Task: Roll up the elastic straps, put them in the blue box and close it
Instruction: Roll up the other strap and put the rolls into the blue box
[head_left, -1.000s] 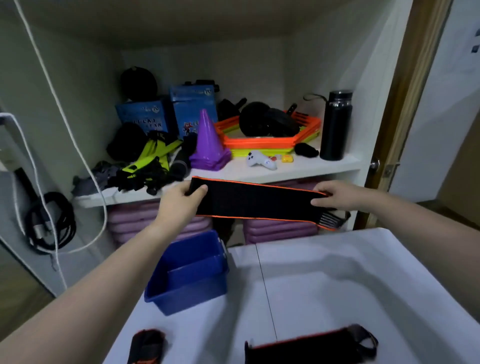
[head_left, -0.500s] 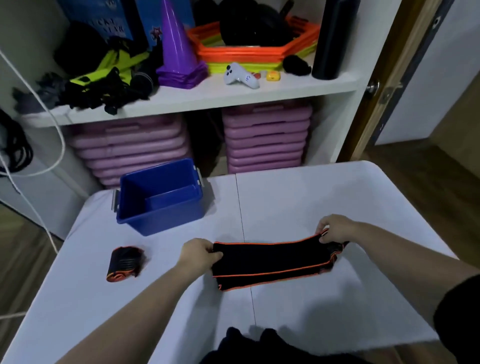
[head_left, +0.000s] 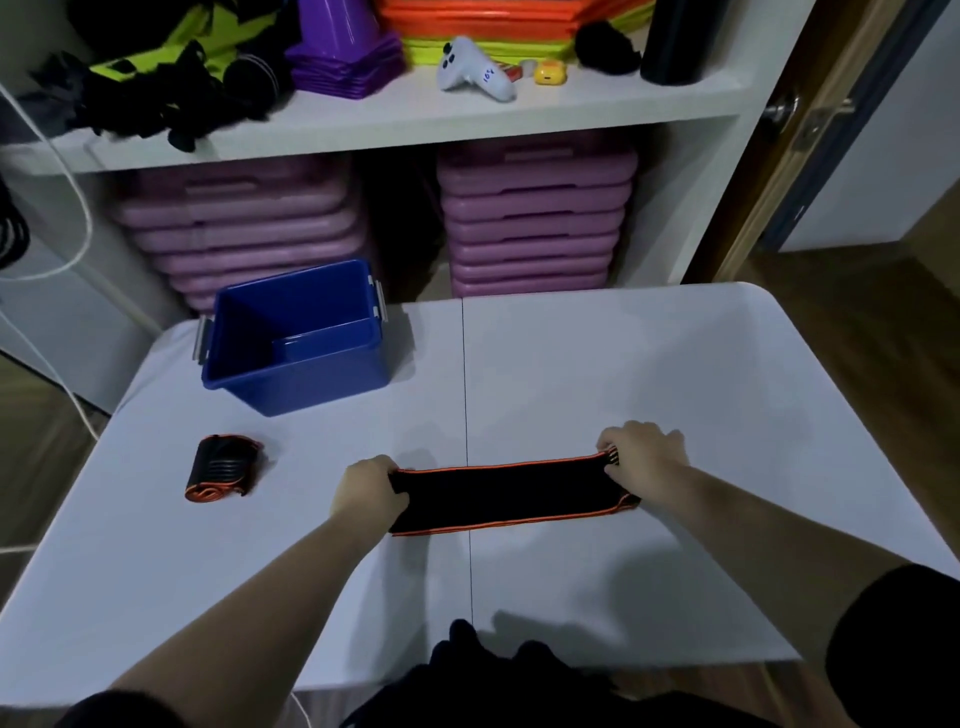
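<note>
Flanking hands (head_left: 506, 480): rolled strap (head_left: 224, 468), blue box (head_left: 296, 332).

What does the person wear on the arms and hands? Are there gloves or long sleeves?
No gloves: the left hand and right hand are bare, as are both forearms. A short black sleeve covers the right upper arm; dark cloth also shows at the left shoulder. No watch or rings are visible.

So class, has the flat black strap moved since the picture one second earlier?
Yes. The black strap has come down from shelf height to the white table, right of the blue box.
</note>
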